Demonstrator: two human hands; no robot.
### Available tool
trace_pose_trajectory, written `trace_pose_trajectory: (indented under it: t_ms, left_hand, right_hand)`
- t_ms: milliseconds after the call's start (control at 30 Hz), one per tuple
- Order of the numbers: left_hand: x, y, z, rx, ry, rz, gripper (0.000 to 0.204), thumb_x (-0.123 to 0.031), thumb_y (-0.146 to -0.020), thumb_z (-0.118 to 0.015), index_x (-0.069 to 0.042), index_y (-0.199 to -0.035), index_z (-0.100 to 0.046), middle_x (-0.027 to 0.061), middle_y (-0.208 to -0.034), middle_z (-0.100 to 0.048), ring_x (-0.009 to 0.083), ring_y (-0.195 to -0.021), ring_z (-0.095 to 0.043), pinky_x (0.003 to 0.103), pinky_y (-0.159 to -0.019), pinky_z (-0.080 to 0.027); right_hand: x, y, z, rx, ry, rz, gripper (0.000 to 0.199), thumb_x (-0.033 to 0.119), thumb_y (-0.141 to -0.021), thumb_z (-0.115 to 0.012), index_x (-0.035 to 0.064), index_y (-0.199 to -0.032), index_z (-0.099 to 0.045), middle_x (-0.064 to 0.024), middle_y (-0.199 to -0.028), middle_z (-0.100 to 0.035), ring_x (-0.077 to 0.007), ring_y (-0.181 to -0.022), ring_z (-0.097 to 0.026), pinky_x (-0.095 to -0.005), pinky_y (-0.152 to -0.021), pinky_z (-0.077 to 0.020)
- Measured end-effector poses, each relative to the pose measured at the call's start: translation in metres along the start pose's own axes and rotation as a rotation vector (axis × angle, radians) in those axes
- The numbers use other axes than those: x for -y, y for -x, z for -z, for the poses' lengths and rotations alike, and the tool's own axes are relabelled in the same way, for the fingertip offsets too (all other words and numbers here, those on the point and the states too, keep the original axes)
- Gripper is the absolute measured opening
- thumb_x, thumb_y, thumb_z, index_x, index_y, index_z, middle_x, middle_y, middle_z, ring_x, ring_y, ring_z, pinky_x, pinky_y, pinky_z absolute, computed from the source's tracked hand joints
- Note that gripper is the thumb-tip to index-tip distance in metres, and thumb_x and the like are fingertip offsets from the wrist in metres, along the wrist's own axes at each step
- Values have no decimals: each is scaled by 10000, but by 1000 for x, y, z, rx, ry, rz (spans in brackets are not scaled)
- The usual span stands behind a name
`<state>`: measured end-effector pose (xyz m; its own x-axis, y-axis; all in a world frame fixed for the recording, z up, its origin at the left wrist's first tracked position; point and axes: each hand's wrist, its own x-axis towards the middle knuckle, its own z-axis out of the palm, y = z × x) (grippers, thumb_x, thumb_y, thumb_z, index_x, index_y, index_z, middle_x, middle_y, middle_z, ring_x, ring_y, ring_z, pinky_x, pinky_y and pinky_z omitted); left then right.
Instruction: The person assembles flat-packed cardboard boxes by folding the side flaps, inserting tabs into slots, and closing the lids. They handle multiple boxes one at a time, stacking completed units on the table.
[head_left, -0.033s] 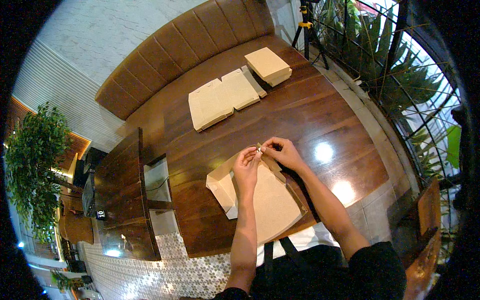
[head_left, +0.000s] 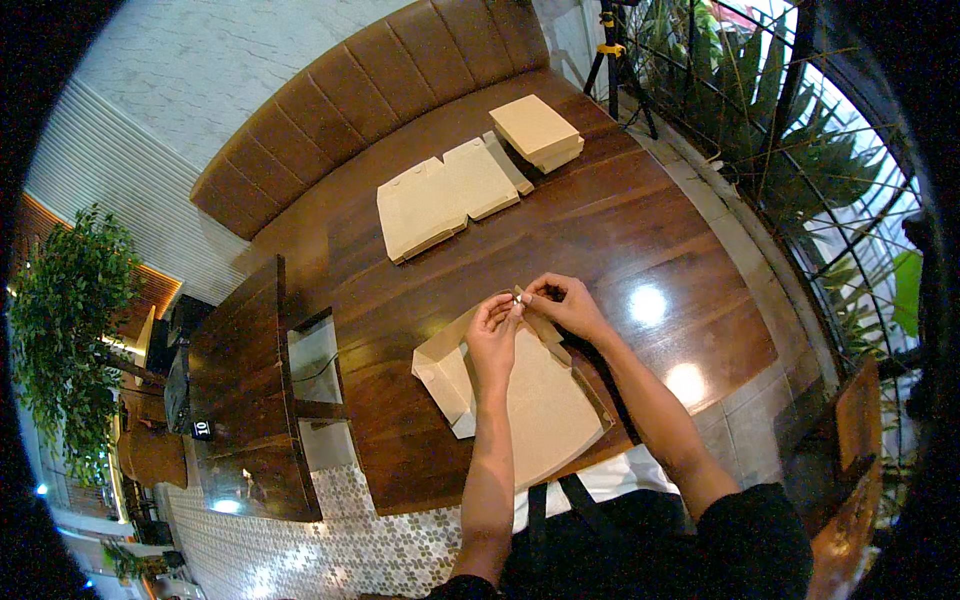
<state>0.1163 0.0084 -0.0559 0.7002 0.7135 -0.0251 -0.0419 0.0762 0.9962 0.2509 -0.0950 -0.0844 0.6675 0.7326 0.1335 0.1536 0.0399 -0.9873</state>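
Note:
A brown cardboard box (head_left: 550,415), partly folded, lies before me at the table's near edge. Its left side wall stands up, and its wide panel reaches toward me. At the box's far corner my left hand (head_left: 490,330) is closed, thumb and fingertips pinching a small cardboard flap. Against those fingertips, my right hand (head_left: 565,305) pinches the same corner from the right. A small pale spot shows between the fingertips, too small to name. My left forearm covers part of the box's middle.
Flat, partly folded cardboard boxes (head_left: 445,195) lie farther back on the dark wooden table (head_left: 640,240). Beside them sits a stack of closed cardboard boxes (head_left: 537,128). A brown padded bench (head_left: 370,90) runs behind. Another wooden table (head_left: 240,400) stands at left, a tripod (head_left: 607,60) at far right.

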Motion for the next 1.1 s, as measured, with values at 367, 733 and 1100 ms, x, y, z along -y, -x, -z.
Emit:
trace_pose_trajectory:
  t_ms: [367,733,1100]
  left_hand:
    - [1,-6,4,34,-58,12,283,-83,-975,-742,-28,-1234,-641,73,-1099,-683,159,-1008,-676,286,-874,-590]
    - [-12,4,0,-84,-512,-106,244,-164,-1003,-718,21,-1162,-736,84,-1037,-734,164,-949,-690,320,-877,-551]
    - [-4,15,13,130,-41,189,339,-162,-1041,-639,-52,-1360,-671,131,-1303,-719,148,-1102,-673,276,-991,-489]
  right_hand:
    - [3,0,4,127,-101,-58,185,202,-962,-770,20,-995,-758,-6,-891,-725,-74,-842,-628,-258,-769,-507]
    - [-2,-1,2,80,-157,-16,225,259,-920,-805,47,-989,-774,-5,-895,-751,-84,-835,-650,-279,-784,-538]
    - [-19,-4,-2,-42,-163,14,205,116,-850,-813,55,-1011,-701,50,-803,-622,-49,-742,-546,-222,-702,-478]
